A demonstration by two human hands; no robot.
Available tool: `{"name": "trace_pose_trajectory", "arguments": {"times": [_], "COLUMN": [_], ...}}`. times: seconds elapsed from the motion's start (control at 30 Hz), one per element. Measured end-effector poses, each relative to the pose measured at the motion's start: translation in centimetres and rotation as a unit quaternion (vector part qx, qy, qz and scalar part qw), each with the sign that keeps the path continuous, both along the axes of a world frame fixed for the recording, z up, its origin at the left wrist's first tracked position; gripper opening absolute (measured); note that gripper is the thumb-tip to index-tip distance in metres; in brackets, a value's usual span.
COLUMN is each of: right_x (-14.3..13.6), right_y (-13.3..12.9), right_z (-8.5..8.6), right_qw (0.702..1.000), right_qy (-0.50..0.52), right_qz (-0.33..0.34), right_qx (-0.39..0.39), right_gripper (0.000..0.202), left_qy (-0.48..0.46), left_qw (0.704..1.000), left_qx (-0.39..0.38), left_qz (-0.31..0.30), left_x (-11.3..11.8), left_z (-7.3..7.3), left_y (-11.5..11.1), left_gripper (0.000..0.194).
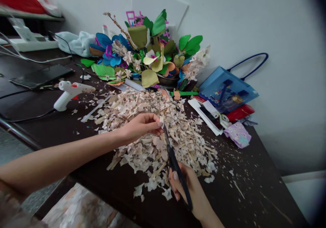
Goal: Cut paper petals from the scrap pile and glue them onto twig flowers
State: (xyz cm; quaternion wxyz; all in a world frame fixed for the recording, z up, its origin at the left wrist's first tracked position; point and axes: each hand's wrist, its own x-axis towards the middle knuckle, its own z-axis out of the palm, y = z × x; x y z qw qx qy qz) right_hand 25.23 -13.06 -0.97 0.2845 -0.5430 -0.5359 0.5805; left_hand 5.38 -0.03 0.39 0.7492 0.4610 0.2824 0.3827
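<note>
My left hand (145, 126) pinches a small pale petal-like piece (161, 121) between thumb and fingers, above the heap of dried cream-coloured flakes (137, 153). Black-handled scissors (173, 158) are in my right hand (187, 187), which is closed around the handles. The blades point up and away from me, with their tips at the pale piece beside my left fingertips. Whether the blades touch the piece I cannot tell.
Behind the heap stands a bunch of coloured craft leaves and flowers (150, 58). A white glue gun (68, 94) and a dark phone (42, 76) lie to the left. On the right are a blue bag (226, 89), a purple cloth (238, 134) and a white box (205, 116).
</note>
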Motion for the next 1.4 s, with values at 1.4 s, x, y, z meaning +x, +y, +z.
{"name": "trace_pose_trajectory", "arguments": {"times": [1.4], "right_x": [0.9], "right_y": [0.4], "right_z": [0.8], "right_qw": [0.997], "right_qy": [0.047], "right_qz": [0.031], "right_qx": [-0.051], "right_gripper": [0.049], "left_qy": [0.049], "left_qw": [0.984], "left_qx": [0.004], "left_qz": [-0.170], "left_x": [-1.9], "left_z": [1.3], "left_y": [2.0], "left_gripper": [0.012]}}
